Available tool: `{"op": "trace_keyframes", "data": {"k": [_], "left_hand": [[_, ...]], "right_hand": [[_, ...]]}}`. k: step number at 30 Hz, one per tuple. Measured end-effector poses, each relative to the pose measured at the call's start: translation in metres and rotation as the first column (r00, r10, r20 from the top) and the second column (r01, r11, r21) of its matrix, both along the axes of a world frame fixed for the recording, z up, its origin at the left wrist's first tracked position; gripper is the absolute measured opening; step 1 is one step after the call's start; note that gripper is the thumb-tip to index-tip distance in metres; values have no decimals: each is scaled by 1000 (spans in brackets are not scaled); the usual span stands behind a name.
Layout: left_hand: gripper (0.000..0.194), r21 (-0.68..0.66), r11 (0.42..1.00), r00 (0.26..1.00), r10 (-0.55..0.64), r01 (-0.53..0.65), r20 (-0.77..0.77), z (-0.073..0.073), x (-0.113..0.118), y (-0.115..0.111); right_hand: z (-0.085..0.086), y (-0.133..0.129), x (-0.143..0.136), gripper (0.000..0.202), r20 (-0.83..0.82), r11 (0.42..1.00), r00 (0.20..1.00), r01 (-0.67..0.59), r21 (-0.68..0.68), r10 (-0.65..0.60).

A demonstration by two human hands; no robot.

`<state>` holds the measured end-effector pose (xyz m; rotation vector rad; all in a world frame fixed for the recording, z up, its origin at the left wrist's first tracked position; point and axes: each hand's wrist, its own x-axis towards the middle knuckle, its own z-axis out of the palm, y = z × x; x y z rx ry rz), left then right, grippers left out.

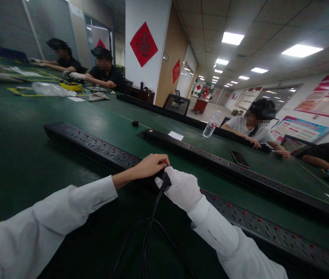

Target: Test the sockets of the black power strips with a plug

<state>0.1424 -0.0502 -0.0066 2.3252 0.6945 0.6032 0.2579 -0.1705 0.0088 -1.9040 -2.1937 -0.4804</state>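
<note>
A long black power strip [100, 149] with red indicator lights runs slantwise across the green table in front of me. My right hand [182, 186], in a white dotted glove, grips a black power plug [166, 181] above the strip's middle. From the plug a black cable [149, 228] hangs down toward me and loops. Bare and curled, my left hand [153, 164] meets the gloved fingertips over the strip. Its fingers are bent together, and whatever they pinch is too small or hidden to name. Both hands cover the middle sockets.
Behind lies a second power strip [211, 159], with a white paper [175, 135], a water bottle [211, 124] and a phone [240, 159] around it. A small black piece [135, 123] sits farther left. Several co-workers sit at the table's far side. A plastic bag [51, 89] lies at far left.
</note>
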Motion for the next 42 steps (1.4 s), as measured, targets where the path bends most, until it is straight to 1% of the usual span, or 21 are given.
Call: {"op": "trace_keyframes", "data": {"k": [7, 14, 23, 27, 31, 36, 38, 40, 42], "left_hand": [[13, -27, 999, 997, -22, 24, 71, -3, 0, 1], [11, -25, 999, 997, -39, 41, 63, -8, 0, 5], [9, -48, 997, 995, -63, 66, 72, -5, 0, 3], [9, -22, 998, 994, -64, 66, 87, -6, 0, 4], [11, -42, 997, 992, -64, 69, 107, -4, 0, 4], [11, -92, 994, 978, -45, 65, 203, -3, 1, 3], [11, -146, 987, 964, -30, 71, 266, -3, 1, 4], [10, -213, 970, 940, -36, 114, 340, -3, 2, 4], [8, -252, 953, 912, -55, 170, 406, -1, 2, 1]], "right_hand": [[-1, 0, -1, 30, -8, 999, 1000, -3, 34, 3], [-1, -1, 0, 29, -16, 1000, 1000, -12, 27, 13], [-2, -1, 0, 29, -14, 999, 1000, -16, 30, 17], [-2, 0, 1, 28, -7, 999, 1000, -7, 41, 8], [-1, 0, 3, 28, -10, 998, 999, -42, 39, 43], [1, 1, 5, 28, -6, 998, 998, -55, 26, 56], [1, 3, 5, 27, 3, 999, 999, -48, 23, 48], [2, 5, 6, 26, 31, 999, 999, -39, 31, 38], [2, 6, 6, 25, 72, 999, 997, -28, 42, 25]]}}
